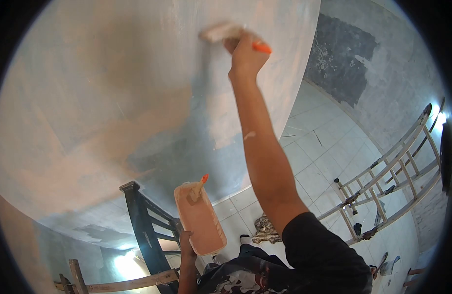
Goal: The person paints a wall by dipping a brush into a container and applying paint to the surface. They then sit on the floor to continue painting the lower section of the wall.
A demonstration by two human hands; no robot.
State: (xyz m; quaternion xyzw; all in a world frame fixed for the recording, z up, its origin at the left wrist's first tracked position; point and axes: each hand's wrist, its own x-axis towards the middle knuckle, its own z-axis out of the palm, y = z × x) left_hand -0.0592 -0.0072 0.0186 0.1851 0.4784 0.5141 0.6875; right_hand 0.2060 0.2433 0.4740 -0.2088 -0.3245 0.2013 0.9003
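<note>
High on the wall [152,98], my right hand [248,56] is closed round a putty knife [223,32] with an orange handle end. Its broad, pale-smeared head is blurred by motion and lies against or very near the wall. Lower down, my left hand [186,243] grips the side of a long plastic tub [222,235], fingers partly hidden. Pinkish putty [204,223] coats the inside of the tub. A second putty knife [200,186], also orange at its handle end, rests at the tub's far end. Pinkish and grey patches cover the wall.
A dark metal frame with bars [142,235] stands left of the tub, near a wooden beam [123,284]. Ladders [382,181] stand on the tiled floor [304,147] at right. A crumpled cloth [266,229] lies by my feet. The far wall has a dark patch [338,59].
</note>
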